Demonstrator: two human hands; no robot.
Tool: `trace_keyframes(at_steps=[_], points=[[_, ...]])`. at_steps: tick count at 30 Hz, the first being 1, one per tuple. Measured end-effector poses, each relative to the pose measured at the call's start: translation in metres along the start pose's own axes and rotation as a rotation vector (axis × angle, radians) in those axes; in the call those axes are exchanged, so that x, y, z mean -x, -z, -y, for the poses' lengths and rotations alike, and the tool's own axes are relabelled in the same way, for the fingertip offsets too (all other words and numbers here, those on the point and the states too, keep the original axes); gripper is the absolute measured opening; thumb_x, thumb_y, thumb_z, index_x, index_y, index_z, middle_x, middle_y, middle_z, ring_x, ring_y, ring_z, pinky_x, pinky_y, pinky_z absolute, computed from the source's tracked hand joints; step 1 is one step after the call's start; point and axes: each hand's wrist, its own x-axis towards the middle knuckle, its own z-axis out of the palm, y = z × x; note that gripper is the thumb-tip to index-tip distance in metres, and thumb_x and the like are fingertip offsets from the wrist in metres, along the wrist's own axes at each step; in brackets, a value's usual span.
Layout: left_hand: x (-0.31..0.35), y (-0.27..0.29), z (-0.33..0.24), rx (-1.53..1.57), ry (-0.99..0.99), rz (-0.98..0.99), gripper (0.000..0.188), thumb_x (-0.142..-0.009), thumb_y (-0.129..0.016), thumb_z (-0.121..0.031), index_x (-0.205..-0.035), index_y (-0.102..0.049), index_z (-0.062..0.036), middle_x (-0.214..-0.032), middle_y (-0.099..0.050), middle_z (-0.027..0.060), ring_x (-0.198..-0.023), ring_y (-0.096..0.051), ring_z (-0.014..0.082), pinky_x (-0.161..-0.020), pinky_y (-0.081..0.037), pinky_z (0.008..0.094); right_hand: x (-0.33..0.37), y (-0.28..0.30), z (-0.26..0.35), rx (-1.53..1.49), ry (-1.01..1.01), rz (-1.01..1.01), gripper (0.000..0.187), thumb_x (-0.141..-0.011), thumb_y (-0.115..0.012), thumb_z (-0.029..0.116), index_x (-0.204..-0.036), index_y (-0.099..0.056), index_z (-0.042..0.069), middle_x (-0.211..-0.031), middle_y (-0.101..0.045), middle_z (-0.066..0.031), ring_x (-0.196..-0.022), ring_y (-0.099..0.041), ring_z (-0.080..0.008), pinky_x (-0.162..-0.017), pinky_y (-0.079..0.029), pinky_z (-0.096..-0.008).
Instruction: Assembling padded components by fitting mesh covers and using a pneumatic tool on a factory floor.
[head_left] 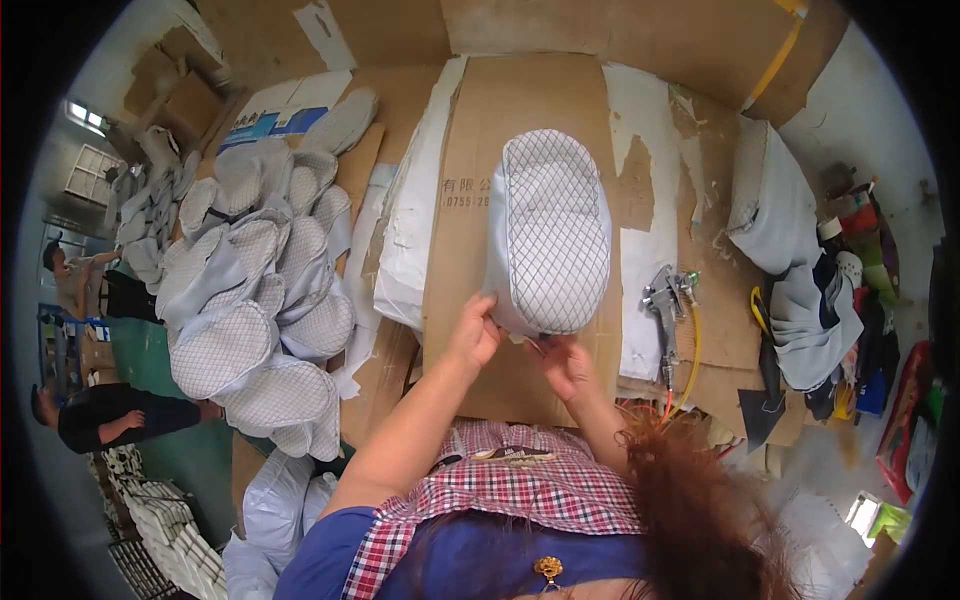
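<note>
A long, rounded cushion (557, 240) with a white diamond-quilted top and smooth grey sides stands out over the cardboard-covered table, pointing away from me. My left hand (478, 335) grips its near left corner, thumb and fingers pressed against the side. At the near end, my right hand (562, 366) pinches the lower edge of the cover. The underside of the cushion and some fingertips are hidden.
Many similar quilted pieces (235, 350) lie heaped at the left. To the right are a metal spray gun (662, 305) with a yellow hose (693, 360), yellow-handled scissors (761, 310) and stacked grey fabric (810, 330). Another person (125, 425) is at the far left.
</note>
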Motion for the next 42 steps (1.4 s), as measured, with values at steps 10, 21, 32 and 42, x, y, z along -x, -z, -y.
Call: trace_keyframes(at_steps=[10, 21, 32, 42], points=[[-0.036, 0.088, 0.023, -0.207, 0.061, -0.07, 0.027, -0.073, -0.048, -0.02, -0.096, -0.052, -0.0079, -0.093, -0.055, 0.0071, -0.082, -0.053, 0.0223, -0.072, -0.043, 0.0404, -0.028, 0.038, -0.009, -0.003, -0.187, 0.075, 0.011, -0.078, -0.058, 0.013, -0.087, -0.056, 0.007, -0.078, -0.057, -0.0043, -0.063, -0.049, -0.0134, -0.052, -0.039, -0.0238], [-0.024, 0.047, 0.031, -0.317, 0.073, -0.207, 0.015, -0.075, -0.054, -0.017, -0.09, -0.051, -0.0134, -0.077, -0.047, 0.0026, -0.072, -0.046, 0.0189, -0.061, -0.04, 0.038, -0.041, 0.088, 0.015, 0.098, 0.01, -0.003, 0.013, -0.086, -0.048, 0.014, -0.091, -0.054, 0.004, -0.078, -0.054, -0.0031, -0.054, -0.04, -0.011, -0.046, -0.035, -0.0217], [-0.077, 0.042, 0.043, -0.951, -0.056, -0.695, 0.044, -0.084, -0.037, -0.015, -0.124, -0.037, 0.0027, -0.126, -0.041, 0.0201, -0.112, -0.043, 0.0348, -0.092, -0.036, 0.045, -0.025, 0.076, 0.063, 1.15, 0.174, -0.274, 0.009, -0.079, -0.053, 0.012, -0.077, -0.052, 0.003, -0.07, -0.056, -0.006, -0.054, -0.05, -0.0176, -0.045, -0.04, -0.0269], [-0.078, -0.123, -0.02, -1.935, -1.146, -0.292, 0.056, -0.083, -0.045, -0.04, -0.129, -0.036, -0.0098, -0.138, -0.025, 0.0163, -0.127, -0.018, 0.0373, -0.1, -0.017, 0.0534, 0.038, 0.075, 0.154, 2.205, 0.977, -0.337, 0.062, -0.062, -0.069, 0.016, -0.117, -0.044, 0.003, -0.126, -0.04, -0.0197, -0.111, -0.04, -0.0361, -0.094, -0.033, -0.0409]])
